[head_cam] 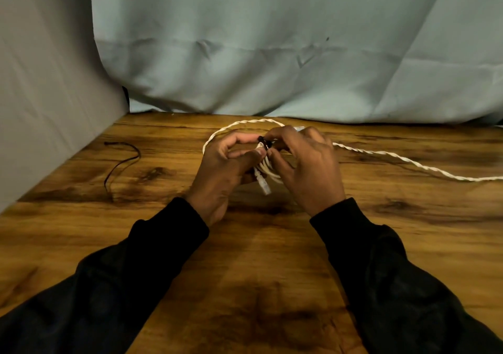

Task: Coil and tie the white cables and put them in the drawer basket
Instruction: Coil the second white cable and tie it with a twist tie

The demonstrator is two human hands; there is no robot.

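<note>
Centrally, above the brown wood-grain table (272, 285), a small bundle of coiled white cable (268, 169) is held between two hands, its pale plug end hanging toward the viewer; the left hand (226, 168) curls its fingers and thumb round the coil; the right hand (307, 165) pinches a short black tie (264, 142) at the bundle's top; one twisted white cable (408, 161) lies looped behind the hands and trails right; one thin dark cord (119, 163) lies at left.
</note>
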